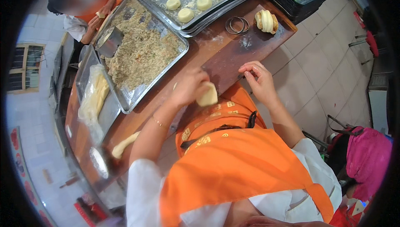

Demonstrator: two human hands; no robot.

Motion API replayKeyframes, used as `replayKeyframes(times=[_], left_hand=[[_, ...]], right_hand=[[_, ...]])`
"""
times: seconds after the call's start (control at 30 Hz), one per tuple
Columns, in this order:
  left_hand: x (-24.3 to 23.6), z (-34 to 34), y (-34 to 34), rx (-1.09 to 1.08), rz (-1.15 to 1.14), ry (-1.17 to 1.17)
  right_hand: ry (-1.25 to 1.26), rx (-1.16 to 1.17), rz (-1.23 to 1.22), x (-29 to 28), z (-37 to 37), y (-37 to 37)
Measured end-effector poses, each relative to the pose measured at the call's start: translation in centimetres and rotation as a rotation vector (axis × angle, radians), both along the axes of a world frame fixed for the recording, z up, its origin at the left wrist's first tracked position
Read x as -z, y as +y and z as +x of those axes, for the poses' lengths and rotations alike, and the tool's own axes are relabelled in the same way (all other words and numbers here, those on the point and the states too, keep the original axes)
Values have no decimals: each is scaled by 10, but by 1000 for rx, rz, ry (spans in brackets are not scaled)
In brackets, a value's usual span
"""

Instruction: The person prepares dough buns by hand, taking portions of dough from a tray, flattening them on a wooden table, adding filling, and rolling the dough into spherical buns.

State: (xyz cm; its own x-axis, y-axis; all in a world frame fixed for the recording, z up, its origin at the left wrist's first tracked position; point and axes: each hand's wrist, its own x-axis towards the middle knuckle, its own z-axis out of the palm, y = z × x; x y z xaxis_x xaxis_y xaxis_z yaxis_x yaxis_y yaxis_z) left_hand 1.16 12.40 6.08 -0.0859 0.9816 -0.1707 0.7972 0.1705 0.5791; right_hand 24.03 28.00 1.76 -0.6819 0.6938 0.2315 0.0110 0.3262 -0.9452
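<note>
- The left hand (189, 86), in the middle of the frame, has its fingers closed around a pale piece of dough (208, 96) and holds it over the near edge of the wooden table (233, 56).
- The right hand (260, 81), just right of the centre, rests on the table edge with fingers bent and a little spread, holding nothing.
- The dough looks soft, so it could tear or slip off the edge if the grip loosens.
- The tray of crumbly filling (141, 52) in the upper left lies close; a wide elbow move could push it.
</note>
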Motion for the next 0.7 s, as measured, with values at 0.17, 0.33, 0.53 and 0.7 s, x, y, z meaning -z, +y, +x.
replayKeyframes(times=[0.17,0.33,0.53,0.7], left_hand=[[30,-9,77,71,391,250],[42,-17,88,-279,491,352],[27,-22,19,-697,500,-1826],[19,-8,-35,-870,705,-1777]], right_hand=[[-37,18,7,-1,12,4],[-92,75,25,-9,21,7],[-68,-36,-119,-15,-11,-1],[-117,-279,-4,-54,-84,-18]])
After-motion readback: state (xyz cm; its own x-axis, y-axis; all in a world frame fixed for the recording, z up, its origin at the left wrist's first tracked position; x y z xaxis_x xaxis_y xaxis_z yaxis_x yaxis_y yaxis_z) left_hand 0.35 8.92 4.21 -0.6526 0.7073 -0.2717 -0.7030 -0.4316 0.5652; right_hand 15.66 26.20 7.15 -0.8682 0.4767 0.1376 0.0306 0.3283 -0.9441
